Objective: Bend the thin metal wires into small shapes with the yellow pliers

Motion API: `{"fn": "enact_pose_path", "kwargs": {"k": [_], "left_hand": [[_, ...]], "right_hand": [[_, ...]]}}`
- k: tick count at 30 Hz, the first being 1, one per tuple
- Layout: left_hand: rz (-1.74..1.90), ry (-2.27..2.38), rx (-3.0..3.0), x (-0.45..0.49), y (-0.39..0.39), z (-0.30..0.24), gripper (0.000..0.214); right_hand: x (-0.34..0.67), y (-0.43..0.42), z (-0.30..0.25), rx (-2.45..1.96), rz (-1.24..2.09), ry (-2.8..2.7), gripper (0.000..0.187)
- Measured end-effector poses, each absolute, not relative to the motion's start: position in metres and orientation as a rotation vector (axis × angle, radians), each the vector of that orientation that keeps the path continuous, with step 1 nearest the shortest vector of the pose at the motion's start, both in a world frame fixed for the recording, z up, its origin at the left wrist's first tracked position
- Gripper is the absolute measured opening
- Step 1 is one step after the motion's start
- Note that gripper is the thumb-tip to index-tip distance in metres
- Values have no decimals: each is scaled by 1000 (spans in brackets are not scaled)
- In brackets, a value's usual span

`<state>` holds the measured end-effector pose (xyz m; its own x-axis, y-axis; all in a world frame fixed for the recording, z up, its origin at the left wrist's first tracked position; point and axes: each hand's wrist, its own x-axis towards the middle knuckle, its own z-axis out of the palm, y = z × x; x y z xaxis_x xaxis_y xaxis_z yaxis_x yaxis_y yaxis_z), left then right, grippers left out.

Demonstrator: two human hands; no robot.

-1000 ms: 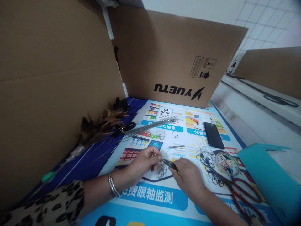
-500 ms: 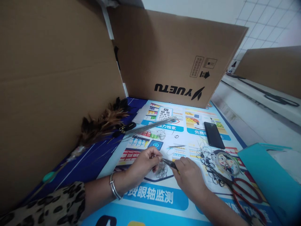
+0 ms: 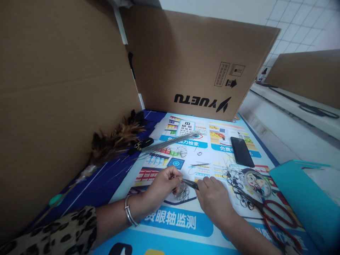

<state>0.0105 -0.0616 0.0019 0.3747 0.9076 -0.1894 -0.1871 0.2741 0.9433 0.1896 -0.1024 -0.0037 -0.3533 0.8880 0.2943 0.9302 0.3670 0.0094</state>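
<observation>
Over the middle of the printed mat, my left hand (image 3: pixel 168 180) pinches a thin wire (image 3: pixel 183 190), which curves into a loop below the fingertips. My right hand (image 3: pixel 214 196) is wrapped round the handles of a pair of pliers (image 3: pixel 190 183). The plier tips meet the wire right at my left fingertips; their exact grip is too small to make out. Under the hands lies a tangle of fine wire (image 3: pixel 186 195). Just beyond them, short straight wire pieces (image 3: pixel 199 164) rest on the mat.
A bundle of straight wires (image 3: pixel 170 142) lies behind, near brown feathers (image 3: pixel 114 136) at left. To the right are a black phone (image 3: pixel 242 151), small black rings (image 3: pixel 240 193), a clear tape roll (image 3: pixel 257 183), red-handled scissors (image 3: pixel 278 214) and a teal box (image 3: pixel 305 198). Cardboard panels (image 3: pixel 196 63) stand behind.
The pliers have tilted slightly flatter, with my right hand shifting a little. My left hand keeps its pinch in nearly the same place.
</observation>
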Motion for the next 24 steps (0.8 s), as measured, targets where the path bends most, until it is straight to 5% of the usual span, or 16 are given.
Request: {"fn": "enact_pose_path", "kwargs": {"k": [16, 24], "left_hand": [[903, 871, 1003, 11, -60, -5, 13], [816, 728, 965, 6, -59, 3, 13]], "right_hand": [[191, -102, -8, -1617, -215, -2390, 7], [194, -99, 2, -1702, 220, -2301, 11]]}}
